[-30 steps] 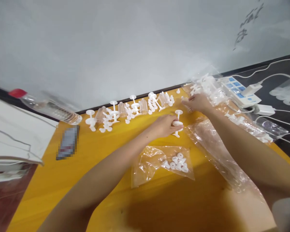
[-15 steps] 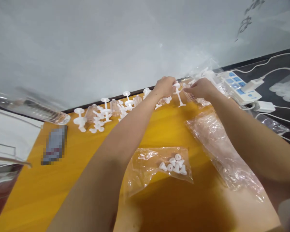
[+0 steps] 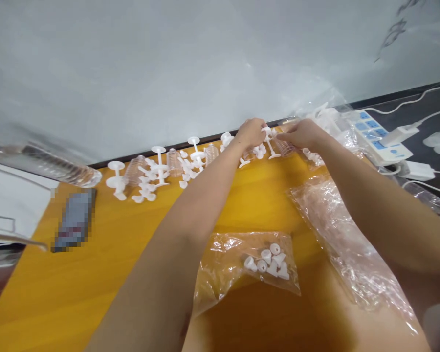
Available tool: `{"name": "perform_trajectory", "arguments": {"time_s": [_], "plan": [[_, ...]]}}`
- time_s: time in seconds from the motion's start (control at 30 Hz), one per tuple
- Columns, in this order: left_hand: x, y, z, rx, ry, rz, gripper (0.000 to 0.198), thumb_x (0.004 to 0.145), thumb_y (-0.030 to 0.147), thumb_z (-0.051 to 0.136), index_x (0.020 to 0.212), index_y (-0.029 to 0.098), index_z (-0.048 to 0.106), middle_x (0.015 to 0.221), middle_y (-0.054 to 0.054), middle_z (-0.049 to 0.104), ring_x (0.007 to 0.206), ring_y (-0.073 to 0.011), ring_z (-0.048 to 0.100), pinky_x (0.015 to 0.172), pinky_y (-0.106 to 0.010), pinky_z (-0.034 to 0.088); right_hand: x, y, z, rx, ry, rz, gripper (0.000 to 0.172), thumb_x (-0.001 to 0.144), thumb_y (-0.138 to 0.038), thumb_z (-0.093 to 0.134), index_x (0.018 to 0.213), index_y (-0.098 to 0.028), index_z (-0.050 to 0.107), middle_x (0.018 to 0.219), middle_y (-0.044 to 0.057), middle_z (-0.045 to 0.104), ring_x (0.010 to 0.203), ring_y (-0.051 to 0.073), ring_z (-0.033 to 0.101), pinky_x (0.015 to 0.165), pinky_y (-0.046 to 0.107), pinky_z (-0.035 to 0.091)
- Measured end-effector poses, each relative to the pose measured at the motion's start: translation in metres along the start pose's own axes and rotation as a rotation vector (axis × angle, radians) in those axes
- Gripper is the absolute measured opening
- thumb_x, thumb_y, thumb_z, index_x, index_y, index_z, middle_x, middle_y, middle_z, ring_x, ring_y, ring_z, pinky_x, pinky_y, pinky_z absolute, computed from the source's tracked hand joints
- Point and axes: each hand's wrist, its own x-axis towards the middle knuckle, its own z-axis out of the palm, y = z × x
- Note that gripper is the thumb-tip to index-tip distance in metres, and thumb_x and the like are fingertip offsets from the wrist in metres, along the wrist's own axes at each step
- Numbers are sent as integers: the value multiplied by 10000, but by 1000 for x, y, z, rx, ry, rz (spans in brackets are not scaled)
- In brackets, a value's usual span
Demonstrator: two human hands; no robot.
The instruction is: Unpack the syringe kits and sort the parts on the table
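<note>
At the back of the table, my left hand has its fingers closed at the top of a white plunger with a round disc, which stands upright. Just right of it, the fingertips of my right hand are pinched at a clear ribbed tube; their exact contact is hard to see. To the left, along the wall, runs a row of similar white plungers, clear ribbed tubes and small white nozzles. My left forearm hides part of this row.
A clear bag of small white nozzles lies on the yellow table. Beside it is a crumpled plastic bag, partly under my right forearm. A power strip with cables is at right; a bottle and a pixelated dark object at left.
The view has shifted slightly, so the table items appear a little lower. Both hands stay at about the same place by the plunger and the ribbed tube.
</note>
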Motion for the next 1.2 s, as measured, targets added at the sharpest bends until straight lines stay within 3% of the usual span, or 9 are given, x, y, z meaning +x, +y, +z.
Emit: {"name": "perform_trajectory", "arguments": {"time_s": [0.2, 0.4, 0.6, 0.8, 0.97, 1.2], "plan": [[-6, 4, -11, 21, 14, 19, 448, 878, 71, 523, 1285, 73, 711, 1213, -192, 738, 1150, -266, 650, 1041, -385, 458, -2, -5, -1, -64, -2, 3, 410, 892, -550, 682, 743, -169, 695, 590, 105, 591, 707, 267, 653, 689, 409, 572], [-22, 7, -37, -23, 89, 73, 402, 887, 153, 594, 1267, 119, 720, 1175, -136, 743, 1146, -252, 640, 1048, -375, 458, 3, -10, -2, -135, 5, 21, 434, 906, -559, 644, 678, -190, 669, 615, 111, 612, 705, 272, 654, 693, 418, 570], [-73, 9, -81, -115, 161, 117, 368, 912, 187, 594, 1245, 99, 725, 1121, -105, 748, 1061, -218, 671, 1016, -369, 488, 13, -9, 5, -158, 17, 11, 446, 884, -594, 663, 723, -178, 682, 588, 92, 595, 710, 259, 647, 737, 395, 552], [-139, -2, -116, -194, 192, 13, 331, 889, 245, 666, 1198, 164, 754, 1102, -77, 768, 1019, -206, 693, 1021, -364, 528, 14, -13, 3, -203, 12, 24, 442, 919, -581, 587, 826, -170, 719, 631, 83, 632, 740, 245, 657, 751, 346, 529], [-179, -23, -126, -240, 224, -93, 373, 893, 334, 691, 1219, 165, 754, 1097, -94, 785, 1008, -212, 705, 979, -366, 564, 12, -18, 0, -234, 0, 34, 468, 958, -530, 553, 876, -99, 718, 705, 151, 671, 782, 245, 653, 768, 332, 490], [-207, -47, -122, -241, 261, -132, 394, 895, 419, 683, 1190, 174, 770, 1136, -94, 794, 1003, -218, 716, 941, -356, 571, 8, -22, -1, -245, -41, 6, 468, 879, -562, 702, 797, -101, 696, 704, 146, 667, 662, 215, 630, 710, 347, 499]]}}
